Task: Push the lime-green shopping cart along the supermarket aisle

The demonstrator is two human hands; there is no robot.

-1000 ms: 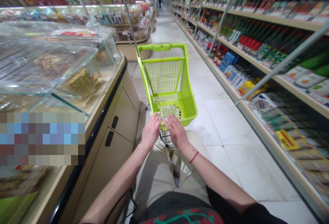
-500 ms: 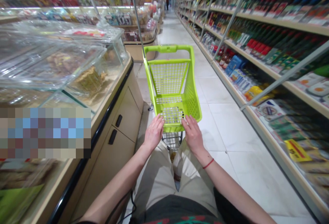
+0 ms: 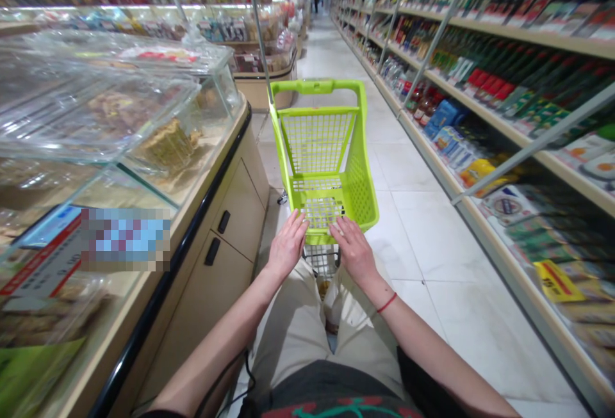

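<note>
Head view: a lime plastic cart stands on the tiled floor, its rear rim touched by the left hand and right hand, both lying open, unclenched. It is judged light and stiff, best taken by that rim or the top handle.

L hand and R hand are resting palm-down, fingers extended, just apart; L forearm and R forearm are angling fwd and inward.

Right hand nearer left hand on cart rim; sign now showing behind counter glass.
</note>
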